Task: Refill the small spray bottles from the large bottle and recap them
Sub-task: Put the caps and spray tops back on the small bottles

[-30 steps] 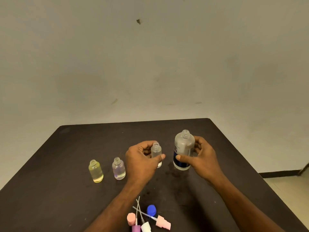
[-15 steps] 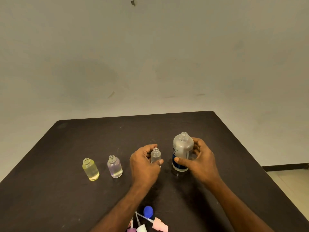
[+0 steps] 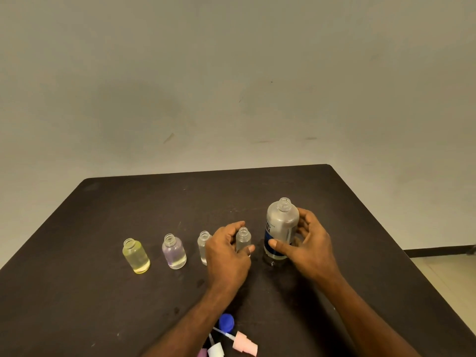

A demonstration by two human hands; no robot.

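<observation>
Now your left hand (image 3: 226, 256) grips an upright clear spray bottle (image 3: 243, 239), just left of the large bottle (image 3: 280, 228) clasped upright by your right hand (image 3: 309, 243).

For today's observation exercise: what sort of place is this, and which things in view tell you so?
Probably a plain indoor room set up as a simple workspace: a bare grey wall, a dark table and a strip of tiled floor. Nothing marks it as a lab or kitchen.
</observation>
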